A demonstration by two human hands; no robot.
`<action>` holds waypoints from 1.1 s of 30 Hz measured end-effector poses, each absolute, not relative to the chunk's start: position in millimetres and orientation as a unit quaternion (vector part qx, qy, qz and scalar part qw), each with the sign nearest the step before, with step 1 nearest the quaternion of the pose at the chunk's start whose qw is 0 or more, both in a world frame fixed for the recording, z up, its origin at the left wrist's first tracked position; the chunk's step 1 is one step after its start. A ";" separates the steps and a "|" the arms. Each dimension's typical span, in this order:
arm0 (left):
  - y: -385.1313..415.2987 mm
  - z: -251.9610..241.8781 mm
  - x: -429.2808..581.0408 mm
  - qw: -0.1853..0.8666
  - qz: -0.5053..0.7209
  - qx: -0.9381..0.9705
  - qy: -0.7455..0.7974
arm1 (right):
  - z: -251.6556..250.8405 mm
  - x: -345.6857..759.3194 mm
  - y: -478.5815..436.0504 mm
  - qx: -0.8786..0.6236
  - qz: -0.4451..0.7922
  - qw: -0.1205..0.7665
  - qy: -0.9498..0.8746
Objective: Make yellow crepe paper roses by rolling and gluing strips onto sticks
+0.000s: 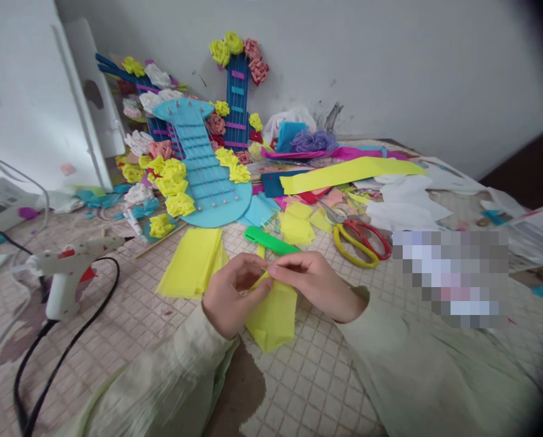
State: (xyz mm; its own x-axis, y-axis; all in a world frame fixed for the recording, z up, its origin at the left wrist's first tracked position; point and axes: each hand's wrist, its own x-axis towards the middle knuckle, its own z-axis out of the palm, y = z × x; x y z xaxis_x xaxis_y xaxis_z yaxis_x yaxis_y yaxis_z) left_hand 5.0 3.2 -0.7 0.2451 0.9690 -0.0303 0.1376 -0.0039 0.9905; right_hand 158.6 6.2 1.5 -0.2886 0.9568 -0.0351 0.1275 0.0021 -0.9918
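Observation:
A sheet of yellow crepe paper [274, 315] hangs down from my fingertips at the centre. My left hand [235, 291] pinches its upper edge between thumb and fingers. Close against it, my right hand [319, 284] pinches the same edge, with thumb and index finger nearly touching the left fingertips. The fold between the fingertips is too small to make out. Left of my hands lies a stack of yellow paper sheets [192, 261]. Just beyond them is a bright green tool [271, 241], its near end by my right fingers.
A white glue gun [64, 276] with a black cable stands at the left. Scissors with yellow and red handles [356, 250] lie right of centre. Behind are a light blue paper instrument [203, 176], a dark blue one [238, 97], and a long yellow strip [353, 174].

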 end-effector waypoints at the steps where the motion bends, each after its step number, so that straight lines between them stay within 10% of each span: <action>1: 3.2 -0.8 4.9 0.522 0.400 0.586 0.474 | 1.1 158.7 6.3 -0.457 0.539 0.385 -0.594; 33: 10.4 4.1 -0.8 0.537 0.461 0.525 0.473 | 7.2 162.9 11.3 -0.498 0.543 0.422 -0.528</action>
